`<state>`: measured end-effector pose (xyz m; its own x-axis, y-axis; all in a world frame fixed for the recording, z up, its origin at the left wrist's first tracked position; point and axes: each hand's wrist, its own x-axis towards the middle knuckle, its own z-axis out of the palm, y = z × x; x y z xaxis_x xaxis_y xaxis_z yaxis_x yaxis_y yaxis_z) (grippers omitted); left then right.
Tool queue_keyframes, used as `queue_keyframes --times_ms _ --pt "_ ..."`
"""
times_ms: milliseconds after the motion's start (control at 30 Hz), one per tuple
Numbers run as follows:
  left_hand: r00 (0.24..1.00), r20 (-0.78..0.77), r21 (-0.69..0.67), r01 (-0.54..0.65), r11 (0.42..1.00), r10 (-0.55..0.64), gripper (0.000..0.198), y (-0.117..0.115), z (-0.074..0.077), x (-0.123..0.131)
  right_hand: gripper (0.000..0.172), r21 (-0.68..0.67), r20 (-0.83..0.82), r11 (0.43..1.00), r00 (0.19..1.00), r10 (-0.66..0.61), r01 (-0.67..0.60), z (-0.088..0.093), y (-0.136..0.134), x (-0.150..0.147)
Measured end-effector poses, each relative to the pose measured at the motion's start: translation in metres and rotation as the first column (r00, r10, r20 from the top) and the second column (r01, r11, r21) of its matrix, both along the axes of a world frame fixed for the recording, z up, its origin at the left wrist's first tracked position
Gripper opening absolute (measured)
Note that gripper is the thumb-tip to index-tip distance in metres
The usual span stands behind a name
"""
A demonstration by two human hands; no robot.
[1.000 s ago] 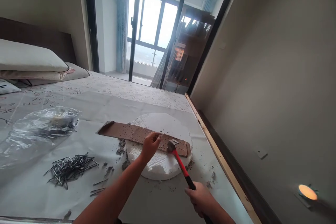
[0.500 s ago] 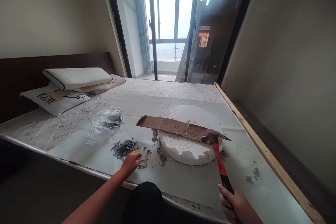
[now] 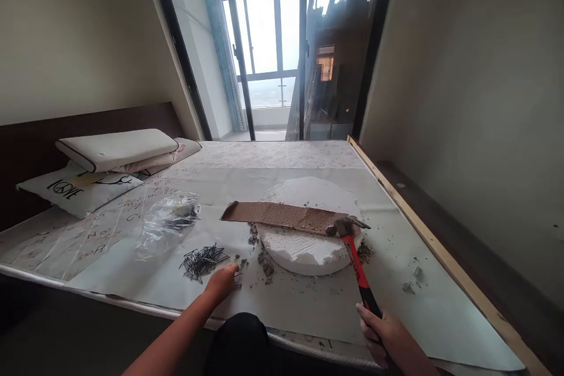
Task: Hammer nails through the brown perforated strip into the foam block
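Observation:
My left hand [image 3: 221, 282] reaches down onto the paper-covered bed, its fingers curled at a loose nail just right of the pile of nails [image 3: 202, 259]. Whether anything is pinched is hidden. My right hand [image 3: 388, 338] is wrapped round the red-and-black handle of a claw hammer [image 3: 352, 249]. The hammer's head rests at the right end of a brown perforated strip [image 3: 282, 216]. That strip lies across a round white foam slab [image 3: 308, 241].
Grey rubble crumbs [image 3: 259, 249] lie at the foam's left edge and right of it. A crumpled clear plastic bag [image 3: 170, 220] sits left of the strip. Pillows [image 3: 114, 150] are stacked at the headboard. A wooden rail [image 3: 440, 258] edges the bed's right side near the wall.
My left hand left the strip and dropped to the nails near the bed's front edge. The hammer head settled at the strip's right end. The camera pulled back.

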<state>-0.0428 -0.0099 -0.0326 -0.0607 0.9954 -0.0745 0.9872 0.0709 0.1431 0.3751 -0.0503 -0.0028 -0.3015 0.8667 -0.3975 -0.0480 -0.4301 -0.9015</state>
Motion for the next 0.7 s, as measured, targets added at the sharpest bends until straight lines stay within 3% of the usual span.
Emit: queue_keyframes --times_ms 100,200,367,533,700 --pt "0.995 0.102 0.112 -0.018 0.994 0.007 0.033 0.011 0.014 0.003 0.049 -0.036 -0.028 0.998 0.998 -0.052 0.051 0.003 0.006 -0.002" --pt "0.969 0.244 0.202 -0.015 0.979 -0.036 0.030 0.031 0.038 0.023 0.051 -0.078 -0.045 0.990 0.992 -0.118 0.115 0.002 0.014 -0.002" --pt "0.845 0.511 0.328 -0.021 0.944 -0.158 0.021 0.077 0.070 0.108 0.054 -0.071 -0.094 0.985 0.982 -0.164 0.158 0.004 0.022 0.003" --pt "0.746 0.618 0.403 -0.028 0.915 -0.250 0.007 0.126 0.068 0.195 0.051 -0.051 -0.102 0.987 0.983 -0.156 0.151 0.013 0.023 0.008" --pt "0.724 0.632 0.417 -0.015 0.909 -0.278 0.005 0.159 0.049 0.235 0.051 -0.057 -0.131 0.988 0.980 -0.153 0.147 0.007 0.024 0.009"
